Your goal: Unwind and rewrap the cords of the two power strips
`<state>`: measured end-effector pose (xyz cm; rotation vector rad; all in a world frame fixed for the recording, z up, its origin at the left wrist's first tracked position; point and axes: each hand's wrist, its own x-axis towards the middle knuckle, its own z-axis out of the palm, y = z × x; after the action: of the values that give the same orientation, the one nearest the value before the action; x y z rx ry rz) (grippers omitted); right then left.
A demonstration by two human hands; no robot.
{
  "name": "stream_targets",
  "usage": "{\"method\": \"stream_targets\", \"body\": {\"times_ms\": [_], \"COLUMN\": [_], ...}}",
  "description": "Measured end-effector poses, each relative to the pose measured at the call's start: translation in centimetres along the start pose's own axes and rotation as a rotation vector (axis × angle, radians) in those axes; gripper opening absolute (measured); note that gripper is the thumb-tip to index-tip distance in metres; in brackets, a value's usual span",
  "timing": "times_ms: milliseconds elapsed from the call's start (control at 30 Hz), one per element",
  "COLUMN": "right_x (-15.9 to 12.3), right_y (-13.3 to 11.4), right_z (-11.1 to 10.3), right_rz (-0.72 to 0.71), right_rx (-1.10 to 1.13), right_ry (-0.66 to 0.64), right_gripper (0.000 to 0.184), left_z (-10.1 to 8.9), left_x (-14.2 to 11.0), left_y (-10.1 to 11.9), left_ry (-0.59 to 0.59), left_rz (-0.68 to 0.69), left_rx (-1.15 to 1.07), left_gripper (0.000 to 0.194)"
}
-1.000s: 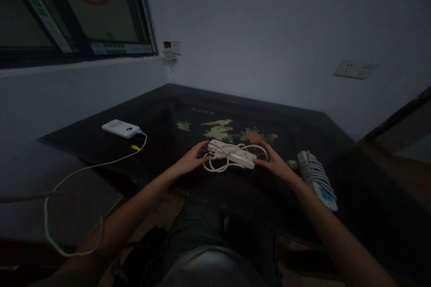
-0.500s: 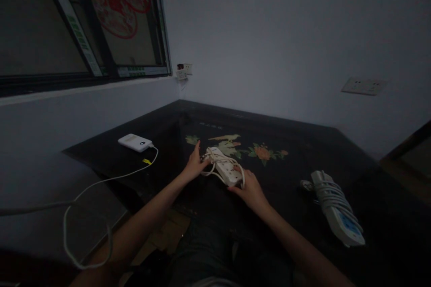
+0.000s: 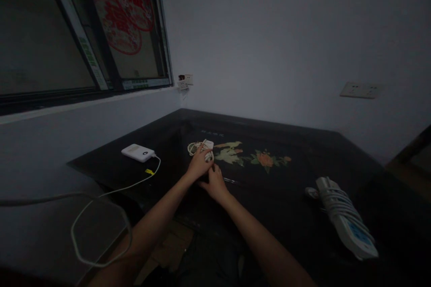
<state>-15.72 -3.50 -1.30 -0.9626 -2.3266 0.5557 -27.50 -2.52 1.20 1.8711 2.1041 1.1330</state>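
Observation:
A white power strip (image 3: 209, 144) with its pale cord (image 3: 193, 147) looped about it lies on the dark table, its far end showing past my fingers. My left hand (image 3: 199, 165) is closed over the strip and cord from the left. Close against it, my right hand (image 3: 216, 184) has its fingers curled round the strip's near end, which the two hands mostly hide. Off to the right rests a second power strip (image 3: 350, 224), tightly wrapped in its own grey cord, beyond reach of either hand's fingers.
On the table's left lies a white power bank (image 3: 138, 153) with a white cable (image 3: 134, 184) running off the edge in a loop near my left forearm. The dark table (image 3: 276, 206) bears a painted flower (image 3: 265, 159). Wall sockets (image 3: 360, 90) are behind, with a window at left.
Both hands have drawn together, and the power strip with its cord has shifted left and turned. My right hand has moved left beside my left hand. The view has tilted slightly upward.

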Motion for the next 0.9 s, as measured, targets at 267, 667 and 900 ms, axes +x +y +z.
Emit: {"method": "stream_targets", "body": {"times_ms": [267, 667, 900], "right_x": [-7.1, -26.0, -28.0], "right_y": [2.2, 6.6, 11.0], "right_z": [-8.7, -19.4, -21.3], "right_rz": [-0.089, 0.418, 0.51], "right_rx": [0.276, -0.037, -0.367], "right_ry": [-0.148, 0.635, 0.773], "right_gripper": [0.03, 0.033, 0.057], "left_z": [-0.7, -0.4, -0.9], "left_x": [-0.2, 2.0, 1.6], "left_y": [0.4, -1.5, -0.4], "left_ry": [-0.028, 0.017, -0.029], "left_rz": [-0.032, 0.005, 0.048], "left_rx": [0.163, 0.267, 0.406], "left_gripper": [0.048, 0.043, 0.045]}}
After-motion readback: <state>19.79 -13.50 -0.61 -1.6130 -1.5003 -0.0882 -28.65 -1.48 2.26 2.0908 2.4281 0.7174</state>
